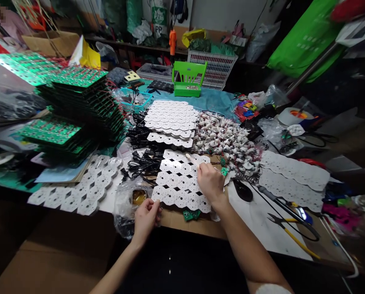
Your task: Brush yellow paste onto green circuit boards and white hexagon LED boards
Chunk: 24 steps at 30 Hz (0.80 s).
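A white perforated circuit-board panel (182, 183) with scalloped edges and diamond-shaped cutouts lies in front of me. My left hand (146, 215) pinches its near left corner between thumb and fingers. Over the panel's right side, my right hand (211, 181) is closed around a slim, pale, stick-like tool (193, 159); its tip points at the panel's far part, and its exact kind is unclear. Small green boards (191, 214) show under the panel's near edge. Black cords with plugs (144, 163) lie left of it.
Behind sits a stack of similar white panels (170, 118), beside a heap of small white wired parts (225, 139). Tall stacks of green circuit boards (81, 98) stand left. To the right are a soldering iron (271, 195), yellow-handled cutters (292, 237) and more white panels (292, 179).
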Motion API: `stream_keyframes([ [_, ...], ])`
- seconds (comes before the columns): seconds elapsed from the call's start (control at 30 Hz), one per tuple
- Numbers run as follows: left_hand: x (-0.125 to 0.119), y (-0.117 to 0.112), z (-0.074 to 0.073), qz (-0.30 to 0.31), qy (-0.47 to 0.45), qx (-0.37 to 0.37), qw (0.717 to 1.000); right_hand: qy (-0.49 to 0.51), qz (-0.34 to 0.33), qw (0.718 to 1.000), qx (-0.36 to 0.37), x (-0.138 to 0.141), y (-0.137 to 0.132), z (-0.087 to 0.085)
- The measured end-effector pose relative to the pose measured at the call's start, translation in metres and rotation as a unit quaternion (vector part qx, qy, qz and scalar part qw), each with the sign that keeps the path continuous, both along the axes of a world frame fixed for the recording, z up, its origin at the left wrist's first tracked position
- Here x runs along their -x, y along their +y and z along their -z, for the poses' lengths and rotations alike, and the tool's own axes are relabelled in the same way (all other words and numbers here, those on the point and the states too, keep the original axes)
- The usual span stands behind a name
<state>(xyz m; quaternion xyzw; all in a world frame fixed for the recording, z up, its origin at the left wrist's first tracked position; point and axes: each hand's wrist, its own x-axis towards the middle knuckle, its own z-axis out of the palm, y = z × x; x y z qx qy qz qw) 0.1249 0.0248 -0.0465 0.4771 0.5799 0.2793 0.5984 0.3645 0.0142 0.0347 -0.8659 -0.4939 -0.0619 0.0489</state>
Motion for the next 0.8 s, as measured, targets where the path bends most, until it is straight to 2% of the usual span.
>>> stream_keyframes([
  [0.17, 0.001, 0.000, 0.003, 0.010, 0.000, -0.010, 1.000, 0.017, -0.018, 1.000, 0.015, 0.010, 0.010, 0.006],
  [0.3, 0.002, 0.000, 0.005, 0.010, 0.003, -0.006, 1.000, 0.016, -0.005, 1.000, 0.017, 0.009, 0.021, 0.001],
  [0.5, 0.002, -0.002, 0.002, 0.013, 0.008, -0.010, 1.000, 0.024, -0.075, 0.997, 0.011, 0.030, 0.024, -0.003],
  [0.7, 0.001, -0.002, 0.001, 0.016, 0.010, -0.015, 1.000, 0.038, -0.052, 0.997, 0.029, 0.028, 0.047, -0.001],
  [0.8, 0.001, -0.003, 0.003, 0.013, 0.008, -0.013, 1.000, 0.038, -0.066, 0.997, 0.023, 0.033, 0.048, -0.005],
])
